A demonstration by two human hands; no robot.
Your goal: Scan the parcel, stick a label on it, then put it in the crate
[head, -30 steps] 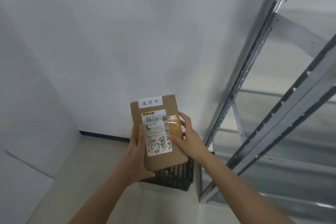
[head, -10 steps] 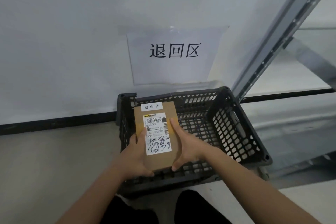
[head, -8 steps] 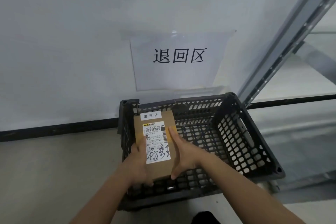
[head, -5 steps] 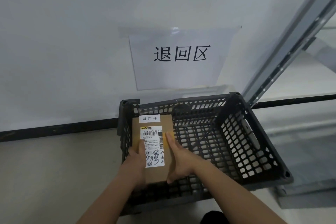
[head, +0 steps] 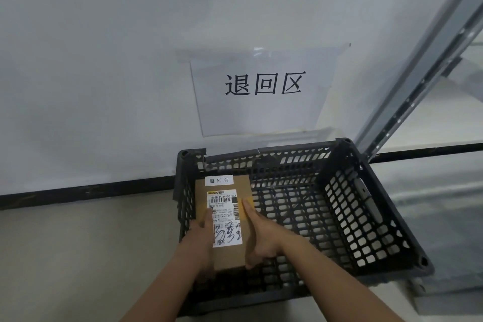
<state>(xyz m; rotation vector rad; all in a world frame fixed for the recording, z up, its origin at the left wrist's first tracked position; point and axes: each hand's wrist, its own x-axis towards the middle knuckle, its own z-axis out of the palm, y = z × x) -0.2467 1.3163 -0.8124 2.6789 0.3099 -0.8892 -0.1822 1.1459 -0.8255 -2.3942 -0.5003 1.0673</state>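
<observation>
The brown cardboard parcel (head: pixel 227 256) lies flat inside the left part of the black lattice crate (head: pixel 366 219). It bears a white shipping label (head: pixel 224 214) with handwriting and a small white sticker (head: pixel 219 180) at its far edge. My left hand (head: pixel 201 238) grips the parcel's left side, thumb on top. My right hand (head: pixel 261 235) holds its right side, fingers lying along the edge. Whether the parcel rests on the crate floor cannot be told.
The crate stands on a pale floor against a white wall with a black skirting strip (head: pixel 86 188). A paper sign (head: pixel 261 89) with black characters is taped above it. A grey metal rack upright (head: pixel 418 60) rises at the right.
The view swung down from the wall to the crate. Both hands have lowered the parcel from above the rim down into the crate's left side.
</observation>
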